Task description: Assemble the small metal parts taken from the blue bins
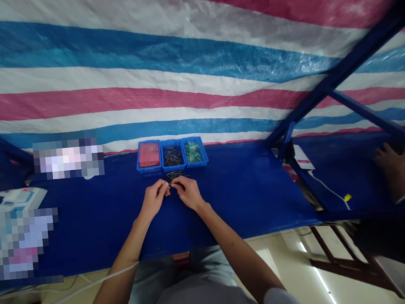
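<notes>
My left hand [156, 196] and my right hand [189, 191] meet just in front of a small loose pile of screws [176, 174] on the blue table. Both hands are closed in a pinch, fingertips almost touching. Between them shows a thin, yellowish piece that looks like one of the screws; its ends are hidden by the fingers. Behind the pile stand three blue bins side by side. The left bin [138, 169] holds pink-red plastic bags [149, 154], the middle bin [174, 167] dark and brassy screws [172, 156], the right bin [197, 164] green-printed clear packets [193, 151].
The blue table [248, 190] runs up to a striped tarp [183, 92]. At the left lies a white device [32, 197], partly blurred out. A white power bank [302, 157] with a cable lies at right, beyond blue frame bars [301, 108]. Another person's hand [393, 159] is farther right.
</notes>
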A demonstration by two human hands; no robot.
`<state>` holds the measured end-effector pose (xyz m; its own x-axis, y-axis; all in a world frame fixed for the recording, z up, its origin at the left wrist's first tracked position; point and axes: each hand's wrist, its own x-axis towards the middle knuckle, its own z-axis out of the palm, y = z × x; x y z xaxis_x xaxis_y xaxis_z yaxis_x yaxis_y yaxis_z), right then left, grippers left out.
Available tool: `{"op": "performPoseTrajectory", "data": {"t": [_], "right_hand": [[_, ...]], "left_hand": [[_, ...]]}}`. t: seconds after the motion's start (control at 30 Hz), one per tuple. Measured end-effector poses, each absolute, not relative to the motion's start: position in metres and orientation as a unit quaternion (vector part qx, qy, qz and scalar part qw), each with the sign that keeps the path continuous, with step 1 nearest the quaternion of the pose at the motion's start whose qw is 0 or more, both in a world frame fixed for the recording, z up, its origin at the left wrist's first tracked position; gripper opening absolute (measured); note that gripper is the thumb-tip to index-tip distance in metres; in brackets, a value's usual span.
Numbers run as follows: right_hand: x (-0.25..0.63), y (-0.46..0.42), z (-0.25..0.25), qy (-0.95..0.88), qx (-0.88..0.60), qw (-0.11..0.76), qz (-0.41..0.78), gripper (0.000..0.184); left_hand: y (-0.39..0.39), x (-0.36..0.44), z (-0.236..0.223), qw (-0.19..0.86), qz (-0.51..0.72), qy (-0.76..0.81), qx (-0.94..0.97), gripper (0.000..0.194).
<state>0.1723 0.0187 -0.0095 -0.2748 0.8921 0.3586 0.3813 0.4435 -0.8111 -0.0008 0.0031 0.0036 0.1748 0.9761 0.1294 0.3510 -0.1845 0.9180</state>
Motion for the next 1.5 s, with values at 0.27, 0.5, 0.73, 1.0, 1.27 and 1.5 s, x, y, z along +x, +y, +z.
{"op": "performPoseTrajectory", "data": {"t": [0.27,0.5,0.73,1.0,1.27,1.5], "right_hand": [[0.171,0.018,-0.01,-0.759,-0.429,0.407,0.273,0.018],[0.172,0.018,-0.009,-0.784,-0.427,0.376,0.249,0.021],[0.17,0.018,-0.01,-0.805,-0.448,0.322,0.217,0.027],[0.171,0.021,-0.008,-0.796,-0.452,0.322,0.243,0.047],[0.172,0.016,-0.001,-0.786,-0.424,0.361,0.269,0.022],[0.172,0.017,-0.006,-0.799,-0.436,0.335,0.245,0.022]], "left_hand": [[0.003,0.0,0.005,0.377,0.39,0.503,0.673,0.03],[0.004,0.0,0.0,0.364,0.385,0.505,0.681,0.028],[0.004,0.0,0.001,0.369,0.386,0.497,0.684,0.027],[0.003,0.002,0.002,0.379,0.371,0.482,0.698,0.025],[0.003,0.0,0.005,0.374,0.384,0.499,0.681,0.029],[0.003,0.0,0.003,0.375,0.388,0.501,0.676,0.028]]}}
